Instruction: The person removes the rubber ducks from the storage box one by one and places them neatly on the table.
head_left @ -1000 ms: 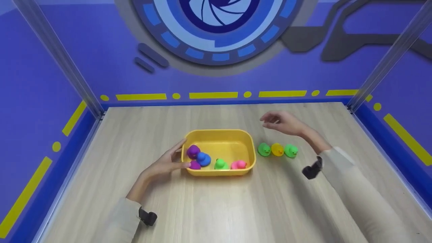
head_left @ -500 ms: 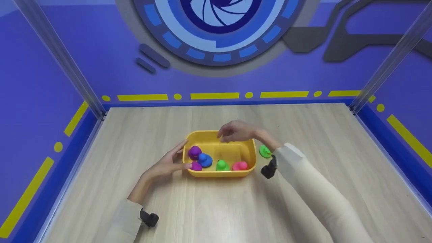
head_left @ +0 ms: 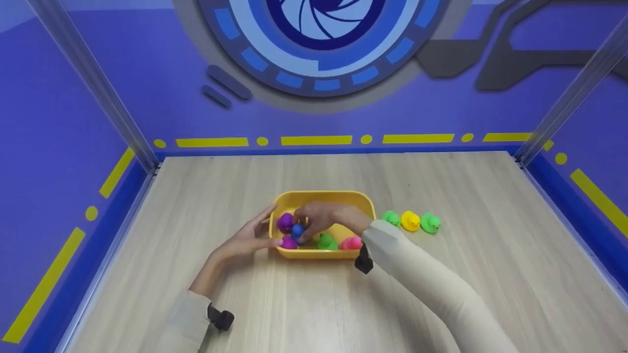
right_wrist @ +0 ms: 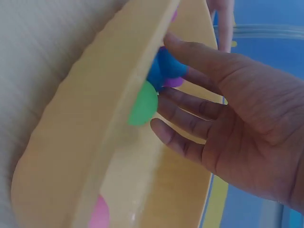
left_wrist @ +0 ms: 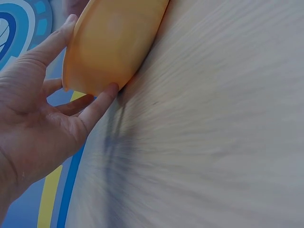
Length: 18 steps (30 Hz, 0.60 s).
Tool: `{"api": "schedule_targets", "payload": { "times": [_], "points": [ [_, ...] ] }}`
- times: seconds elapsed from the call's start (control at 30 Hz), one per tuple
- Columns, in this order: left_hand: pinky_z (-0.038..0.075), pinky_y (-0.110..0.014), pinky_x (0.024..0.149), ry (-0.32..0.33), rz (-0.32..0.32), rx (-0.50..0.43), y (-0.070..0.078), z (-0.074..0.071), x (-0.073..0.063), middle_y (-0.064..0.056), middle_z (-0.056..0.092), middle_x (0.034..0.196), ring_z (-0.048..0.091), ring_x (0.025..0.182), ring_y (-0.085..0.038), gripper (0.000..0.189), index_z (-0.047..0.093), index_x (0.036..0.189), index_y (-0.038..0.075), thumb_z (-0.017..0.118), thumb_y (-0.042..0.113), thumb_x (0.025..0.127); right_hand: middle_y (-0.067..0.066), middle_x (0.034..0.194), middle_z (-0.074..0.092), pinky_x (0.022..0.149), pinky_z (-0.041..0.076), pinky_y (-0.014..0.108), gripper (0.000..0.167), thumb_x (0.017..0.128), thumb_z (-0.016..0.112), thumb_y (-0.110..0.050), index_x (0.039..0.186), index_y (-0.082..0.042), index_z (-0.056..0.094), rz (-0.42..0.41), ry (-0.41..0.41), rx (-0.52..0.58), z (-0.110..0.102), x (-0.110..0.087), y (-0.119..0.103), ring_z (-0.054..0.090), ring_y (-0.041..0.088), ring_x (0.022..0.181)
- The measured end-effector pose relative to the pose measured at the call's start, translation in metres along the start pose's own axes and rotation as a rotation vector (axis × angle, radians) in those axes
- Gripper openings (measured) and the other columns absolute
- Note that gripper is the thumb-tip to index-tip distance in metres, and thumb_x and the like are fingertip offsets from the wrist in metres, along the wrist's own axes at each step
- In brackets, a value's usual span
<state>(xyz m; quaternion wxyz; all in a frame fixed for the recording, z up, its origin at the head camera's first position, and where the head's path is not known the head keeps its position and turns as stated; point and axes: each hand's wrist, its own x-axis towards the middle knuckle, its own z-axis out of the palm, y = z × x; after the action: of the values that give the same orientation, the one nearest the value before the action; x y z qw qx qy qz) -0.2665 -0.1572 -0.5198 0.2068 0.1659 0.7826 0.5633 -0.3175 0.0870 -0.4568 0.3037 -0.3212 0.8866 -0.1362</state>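
Observation:
A yellow plastic basin (head_left: 314,254) stands on the table with several rubber ducks in it. My left hand (head_left: 240,244) holds its left end, thumb over the front rim corner and fingers against the outside wall (left_wrist: 107,57). Inside the basin, my right hand (head_left: 321,216) has its thumb and fingers on either side of a blue duck (head_left: 298,230), whose lower body is partly hidden. Two purple ducks, one behind (head_left: 285,223) and one in front (head_left: 288,242), flank it. Farther right in the basin sit a green duck (head_left: 327,242) and a pink duck (head_left: 351,243).
Right of the basin, a green duck (head_left: 391,218), a yellow duck (head_left: 410,221) and another green duck (head_left: 431,223) stand in a row on the wooden table (head_left: 304,304). Blue printed walls (head_left: 147,88) enclose the table at the back and sides.
My right hand has moved left and down, from behind the row of ducks, over the basin, to the blue duck inside. The left hand keeps its hold on the basin.

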Motion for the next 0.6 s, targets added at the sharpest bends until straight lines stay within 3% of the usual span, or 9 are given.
{"api": "schedule_targets", "payload": {
  "times": [0.23,0.47,0.6],
  "points": [
    [0.022,-0.061,0.127,0.018,-0.013,0.005,0.003,-0.003,-0.002,-0.006,0.03,0.168,0.028,0.155,-0.033,0.091,0.019,0.165,0.029,0.076,0.028,0.094,0.004,0.113,0.068,0.104,0.055,0.034,0.035,0.092,0.078,-0.025,0.123,-0.012,0.067,-0.045,0.039,-0.098,0.005,0.012,-0.005,0.059,0.019,0.099],
    [0.024,-0.056,0.127,0.005,-0.019,-0.032,0.002,-0.001,-0.002,-0.009,0.032,0.166,0.031,0.154,-0.033,0.094,0.019,0.165,0.027,0.078,0.026,0.092,0.01,0.131,0.06,0.116,0.046,0.041,0.04,0.093,0.075,-0.012,0.132,-0.018,0.067,-0.113,0.089,-0.247,0.005,0.006,0.006,0.054,0.025,0.119],
    [0.027,-0.055,0.126,0.009,-0.006,-0.019,0.0,0.001,0.001,-0.01,0.033,0.165,0.032,0.153,-0.033,0.092,0.018,0.165,0.025,0.076,0.024,0.093,0.009,0.136,0.054,0.117,0.045,0.045,0.046,0.093,0.077,-0.021,0.136,-0.02,0.061,-0.033,0.084,-0.167,0.005,0.005,0.012,0.052,0.026,0.125]
  ]
}}
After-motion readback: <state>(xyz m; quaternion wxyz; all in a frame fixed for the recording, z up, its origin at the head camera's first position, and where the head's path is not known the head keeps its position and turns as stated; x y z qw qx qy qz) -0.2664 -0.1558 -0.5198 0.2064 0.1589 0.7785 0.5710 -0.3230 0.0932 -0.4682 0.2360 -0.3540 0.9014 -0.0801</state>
